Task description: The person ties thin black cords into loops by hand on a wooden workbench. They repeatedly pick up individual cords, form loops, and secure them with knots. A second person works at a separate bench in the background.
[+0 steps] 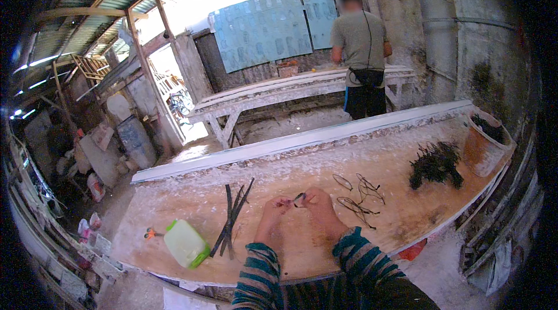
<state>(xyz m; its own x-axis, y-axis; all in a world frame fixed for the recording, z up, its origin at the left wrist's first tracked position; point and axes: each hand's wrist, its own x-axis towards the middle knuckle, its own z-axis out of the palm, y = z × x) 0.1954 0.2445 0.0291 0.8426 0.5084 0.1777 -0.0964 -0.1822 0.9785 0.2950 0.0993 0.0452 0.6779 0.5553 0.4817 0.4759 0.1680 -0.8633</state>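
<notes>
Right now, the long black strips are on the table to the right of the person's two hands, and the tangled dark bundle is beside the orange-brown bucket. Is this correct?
Not fully: the head view shows the long black strips on the table to the left of the left hand and the right hand. The tangled dark bundle is indeed beside the bucket.

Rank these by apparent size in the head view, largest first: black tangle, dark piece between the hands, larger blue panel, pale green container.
1. Larger blue panel
2. Black tangle and pale green container: too alike to rank
3. Dark piece
</notes>
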